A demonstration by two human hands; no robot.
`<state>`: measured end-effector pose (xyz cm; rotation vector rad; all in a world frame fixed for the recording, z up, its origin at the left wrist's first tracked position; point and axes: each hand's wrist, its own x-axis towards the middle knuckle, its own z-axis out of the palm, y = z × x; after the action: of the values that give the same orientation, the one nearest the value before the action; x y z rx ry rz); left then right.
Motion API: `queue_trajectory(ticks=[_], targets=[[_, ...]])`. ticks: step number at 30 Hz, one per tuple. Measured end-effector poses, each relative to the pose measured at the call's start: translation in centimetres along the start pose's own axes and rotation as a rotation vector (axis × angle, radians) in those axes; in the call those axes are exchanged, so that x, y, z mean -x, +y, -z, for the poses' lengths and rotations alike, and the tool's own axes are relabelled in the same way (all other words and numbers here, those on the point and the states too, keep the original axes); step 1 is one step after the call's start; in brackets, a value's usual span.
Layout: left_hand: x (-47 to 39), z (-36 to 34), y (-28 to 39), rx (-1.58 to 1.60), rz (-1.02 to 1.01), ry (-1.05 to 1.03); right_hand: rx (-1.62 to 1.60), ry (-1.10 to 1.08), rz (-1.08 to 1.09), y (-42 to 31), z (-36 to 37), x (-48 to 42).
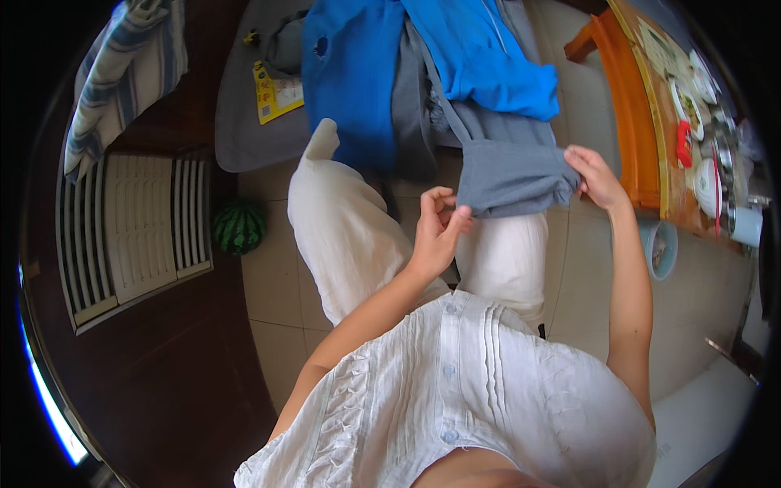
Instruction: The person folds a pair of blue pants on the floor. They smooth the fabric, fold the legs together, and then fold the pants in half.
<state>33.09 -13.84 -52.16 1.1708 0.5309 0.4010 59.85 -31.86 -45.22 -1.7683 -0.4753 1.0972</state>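
A grey cloth garment [512,177], with what looks like a trouser leg or sleeve, is drawn out toward me over my right knee. My right hand [595,174] grips its right end, where the fabric bunches into folds. At its near left corner is my left hand [442,229], fingers bent and thumb against the cloth edge; whether it pinches the fabric is unclear. Beyond, a blue garment [354,91] with a small dark hole or patch lies over more grey fabric on a grey padded seat [235,128].
A yellow printed packet [277,94] lies on the seat. On the floor at left sits a watermelon [240,227]. A wooden table [634,116] at right bears dishes and a white bowl [708,186]; a plastic bin [662,250] stands below. Striped cloth [128,85] hangs upper left.
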Motion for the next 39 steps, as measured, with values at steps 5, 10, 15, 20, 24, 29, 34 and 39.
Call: queue_trajectory(ticks=[5,10,15,20,24,29,34,39], targets=[[0.2,-0.4,0.0,-0.381,-0.144,0.021,0.096,0.077,0.057,-0.2,-1.2,-0.6],[-0.8,-1.0,-0.6,-0.299,-0.206,0.033,-0.109,-0.053,-0.064,0.3,-1.2,-0.3],[-1.1,-1.0,0.7,-0.133,-0.142,0.008,-0.157,0.030,0.038,1.8,-0.3,-0.7],[-1.4,-0.6,0.8,-0.142,-0.138,-0.016,-0.033,0.722,0.294,1.4,-3.2,0.8],[-1.3,-0.8,0.9,-0.133,-0.109,-0.038,0.189,0.747,0.467,2.6,-5.9,4.4],[-1.3,-2.1,1.7,-0.140,-0.100,0.089,0.579,0.796,0.533,2.5,-9.8,5.7],[-2.2,-1.9,1.5,-0.327,-0.115,0.123,0.453,0.963,0.629,1.5,-11.6,6.2],[-1.9,-1.8,2.0,-0.362,-0.123,0.204,0.522,1.090,0.802,3.3,-10.6,5.5]])
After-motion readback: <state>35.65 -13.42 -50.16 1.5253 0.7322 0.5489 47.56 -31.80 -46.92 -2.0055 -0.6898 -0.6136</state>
